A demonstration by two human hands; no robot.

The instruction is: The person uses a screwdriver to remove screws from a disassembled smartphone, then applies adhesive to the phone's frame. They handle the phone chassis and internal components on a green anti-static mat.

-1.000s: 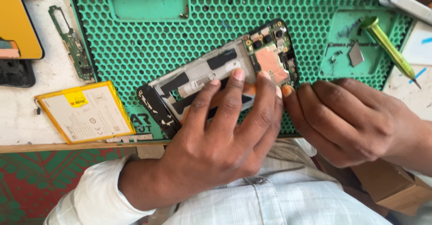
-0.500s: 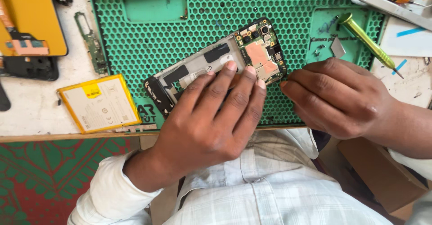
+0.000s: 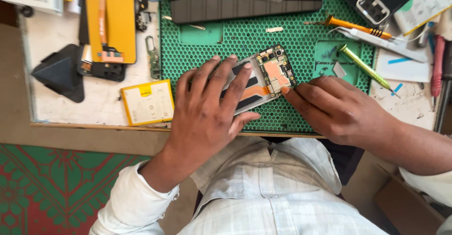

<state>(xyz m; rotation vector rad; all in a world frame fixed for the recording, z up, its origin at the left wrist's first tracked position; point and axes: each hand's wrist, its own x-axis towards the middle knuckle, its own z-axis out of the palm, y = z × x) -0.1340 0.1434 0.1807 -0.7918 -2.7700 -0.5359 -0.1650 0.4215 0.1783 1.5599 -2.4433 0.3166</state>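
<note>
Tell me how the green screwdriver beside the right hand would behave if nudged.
The green screwdriver looks round and slim, so it would probably roll. It seems light and stiff. The honeycomb mat under it might check the roll.

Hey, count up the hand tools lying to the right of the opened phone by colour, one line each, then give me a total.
Green-handled screwdriver: 1
Orange-handled screwdriver: 1
Silver tweezers: 1
Red-handled tool at the right edge: 1
Total: 4
They all lie untouched; the left hand and right hand are on the opened phone.
</note>
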